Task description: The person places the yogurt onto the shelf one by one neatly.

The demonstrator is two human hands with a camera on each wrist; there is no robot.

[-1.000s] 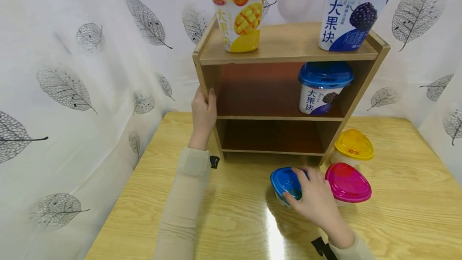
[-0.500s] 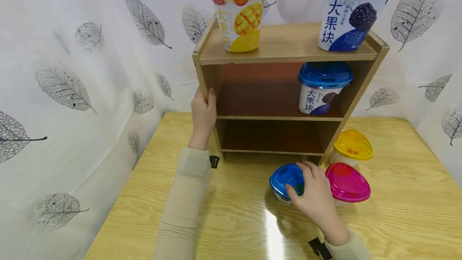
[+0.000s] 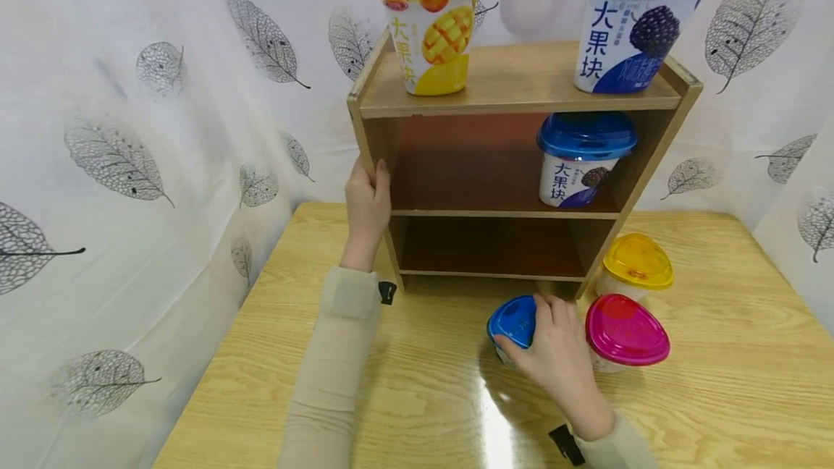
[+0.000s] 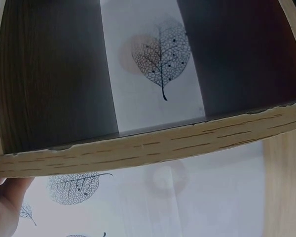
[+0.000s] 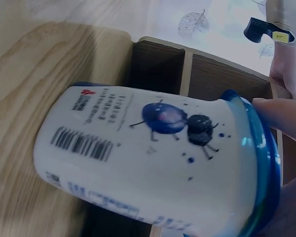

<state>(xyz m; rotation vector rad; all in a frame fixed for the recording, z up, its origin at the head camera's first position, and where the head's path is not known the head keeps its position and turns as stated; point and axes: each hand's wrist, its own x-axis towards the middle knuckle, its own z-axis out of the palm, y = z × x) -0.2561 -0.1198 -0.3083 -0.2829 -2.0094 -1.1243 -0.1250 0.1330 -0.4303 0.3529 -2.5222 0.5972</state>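
My left hand [image 3: 368, 201] grips the left side panel of a small wooden shelf [image 3: 508, 213], thumb in front; part of that hand [image 4: 5, 207] shows at the panel's edge in the left wrist view. On the table before the shelf stands a yogurt cup with a blue lid [image 3: 511, 319]. My right hand [image 3: 560, 353] holds it by the lid, thumb on the near side and fingers on the far right side. Berry drawings and a barcode mark the white wall of this yogurt cup [image 5: 148, 148] in the right wrist view.
A pink-lidded cup [image 3: 627, 331] stands close to my right hand, with a yellow-lidded cup [image 3: 637, 263] behind it. Another blue-lidded cup [image 3: 580, 161] is on the middle shelf. A mango cup [image 3: 433, 27] and a blackberry cup [image 3: 635, 35] stand on top.
My right hand drew back a little from the blue lid, then moved left over it, and its thumb and fingers came onto the lid. The left hand and shelf stayed still.
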